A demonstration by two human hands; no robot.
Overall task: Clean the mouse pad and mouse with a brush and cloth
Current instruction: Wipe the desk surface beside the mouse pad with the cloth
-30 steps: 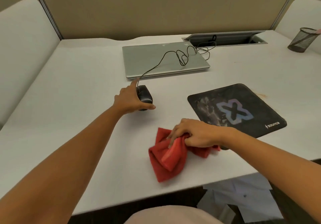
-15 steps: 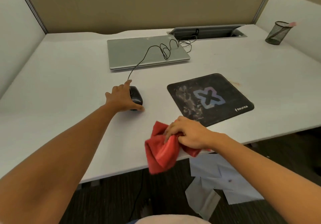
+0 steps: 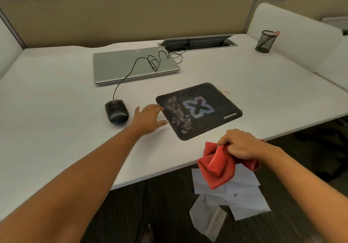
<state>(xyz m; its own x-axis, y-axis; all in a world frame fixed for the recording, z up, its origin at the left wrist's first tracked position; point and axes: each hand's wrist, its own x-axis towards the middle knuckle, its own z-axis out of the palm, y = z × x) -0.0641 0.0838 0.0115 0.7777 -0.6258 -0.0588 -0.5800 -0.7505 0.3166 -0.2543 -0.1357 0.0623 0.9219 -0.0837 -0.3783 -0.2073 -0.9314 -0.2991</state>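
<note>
Head view: left hand (image 3: 148, 119), fingers spread, at left edge of mouse pad (image 3: 199, 110) on desk (image 3: 56, 110); mouse (image 3: 116, 111) just left of it, untouched; right hand (image 3: 239, 144) clutching red cloth (image 3: 216, 167) over desk's front edge.

A closed grey laptop (image 3: 131, 65) lies far back on the white desk (image 3: 56, 101), a cable hatch (image 3: 197, 42) just behind it. A mesh pen cup (image 3: 265, 42) stands far right. Paper sheets (image 3: 243, 192) lie on the floor.

A red cloth (image 3: 218, 165) is bunched in the right grip (image 3: 239, 144) past the worktop (image 3: 56, 101) edge. The left grip (image 3: 148, 119) is held open between mouse (image 3: 116, 111) and mouse pad (image 3: 199, 110), fingertips (image 3: 160, 108) at the pad's edge.
</note>
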